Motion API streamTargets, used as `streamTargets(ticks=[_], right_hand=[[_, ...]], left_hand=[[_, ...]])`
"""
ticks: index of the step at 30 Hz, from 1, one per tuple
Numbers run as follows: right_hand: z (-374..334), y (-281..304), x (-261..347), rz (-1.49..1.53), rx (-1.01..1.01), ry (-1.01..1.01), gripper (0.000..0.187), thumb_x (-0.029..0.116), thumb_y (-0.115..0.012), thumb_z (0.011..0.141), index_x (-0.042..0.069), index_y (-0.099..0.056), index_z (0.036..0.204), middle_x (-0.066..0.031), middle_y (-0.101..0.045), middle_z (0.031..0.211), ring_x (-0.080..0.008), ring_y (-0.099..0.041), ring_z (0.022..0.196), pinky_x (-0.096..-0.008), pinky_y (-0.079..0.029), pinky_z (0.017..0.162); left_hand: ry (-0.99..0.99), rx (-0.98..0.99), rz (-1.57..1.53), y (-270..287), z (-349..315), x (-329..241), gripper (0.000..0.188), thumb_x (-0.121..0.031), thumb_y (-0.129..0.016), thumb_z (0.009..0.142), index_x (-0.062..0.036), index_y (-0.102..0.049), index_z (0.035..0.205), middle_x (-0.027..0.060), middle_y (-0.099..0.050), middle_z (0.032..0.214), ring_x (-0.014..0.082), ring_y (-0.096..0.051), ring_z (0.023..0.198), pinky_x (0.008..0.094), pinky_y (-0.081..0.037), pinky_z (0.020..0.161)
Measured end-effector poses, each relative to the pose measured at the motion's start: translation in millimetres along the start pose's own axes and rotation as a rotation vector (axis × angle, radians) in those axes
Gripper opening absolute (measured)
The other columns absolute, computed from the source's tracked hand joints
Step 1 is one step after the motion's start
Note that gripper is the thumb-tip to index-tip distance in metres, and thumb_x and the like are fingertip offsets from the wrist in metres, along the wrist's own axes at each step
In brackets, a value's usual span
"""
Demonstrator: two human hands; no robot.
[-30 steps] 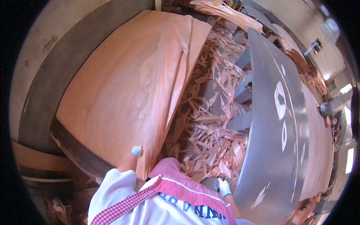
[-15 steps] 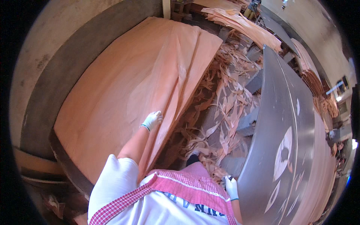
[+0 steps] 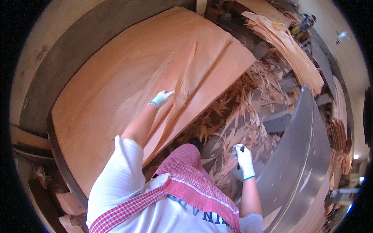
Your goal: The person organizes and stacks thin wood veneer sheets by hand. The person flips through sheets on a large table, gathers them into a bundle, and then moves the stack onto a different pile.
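A broad stack of thin reddish-brown wood veneer sheets [image 3: 116, 85] lies in front of me to the left. The top sheet is rucked into long loose folds [image 3: 190, 77] near its right edge. My left hand [image 3: 162, 99], in a white glove, is closed at one of these folds, pinching the veneer. Lower right, over the scrap-strewn floor, my right hand [image 3: 245, 160], gloved too, is wrapped round a slim black tool [image 3: 242, 148]. Its dark parts show above and below the fist; its kind is not clear.
Torn veneer scraps [image 3: 248, 120] litter the floor between the stack and a dark, smooth curved sheet [image 3: 299, 155] on my right. Grey blocks [image 3: 277, 122] stand among them. More veneer [image 3: 287, 46] is piled far right, near another person [image 3: 305, 25]. A wall [image 3: 70, 66] borders the left.
My left hand has moved forward along the folds, and the creases have shifted. My right hand has risen from beside my apron, out over the scraps, with the black tool. The view has turned.
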State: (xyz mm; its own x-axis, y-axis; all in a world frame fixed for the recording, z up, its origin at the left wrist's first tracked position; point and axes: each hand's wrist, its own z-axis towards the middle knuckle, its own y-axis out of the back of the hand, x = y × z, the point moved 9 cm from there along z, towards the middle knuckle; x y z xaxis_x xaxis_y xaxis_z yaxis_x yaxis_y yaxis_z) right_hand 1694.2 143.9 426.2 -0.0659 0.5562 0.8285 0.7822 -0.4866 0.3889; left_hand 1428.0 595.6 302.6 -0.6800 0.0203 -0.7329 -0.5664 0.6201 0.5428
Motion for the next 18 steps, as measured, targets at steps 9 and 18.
streamTargets(ticks=[9, 18], right_hand=[[278, -2, -47, -0.260, 0.253, -0.263, 0.020, 0.022, -0.055, 0.093, 0.004, -0.063, 0.093, -0.0018, -0.062, 0.077, -0.0108, -0.057, 0.062, -0.0255, -0.047, 0.055], [591, -119, 110, -0.129, 0.208, -0.042, 0.035, 0.037, -0.064, 0.086, 0.006, -0.057, 0.101, -0.0002, -0.057, 0.077, -0.0106, -0.052, 0.056, -0.0253, -0.037, 0.041]], left_hand=[[0.177, -0.339, 0.390, -27, 304, -63, 0.095, -0.055, -0.071, 0.069, 0.0026, -0.033, 0.135, 0.0245, -0.047, 0.132, 0.0350, -0.047, 0.123, 0.0395, -0.040, 0.101], [-0.225, -0.374, 0.356, -103, 332, -176, 0.029, -0.011, -0.058, 0.076, -0.0105, -0.057, 0.104, 0.0135, -0.062, 0.082, 0.0304, -0.063, 0.072, 0.0445, -0.050, 0.066]])
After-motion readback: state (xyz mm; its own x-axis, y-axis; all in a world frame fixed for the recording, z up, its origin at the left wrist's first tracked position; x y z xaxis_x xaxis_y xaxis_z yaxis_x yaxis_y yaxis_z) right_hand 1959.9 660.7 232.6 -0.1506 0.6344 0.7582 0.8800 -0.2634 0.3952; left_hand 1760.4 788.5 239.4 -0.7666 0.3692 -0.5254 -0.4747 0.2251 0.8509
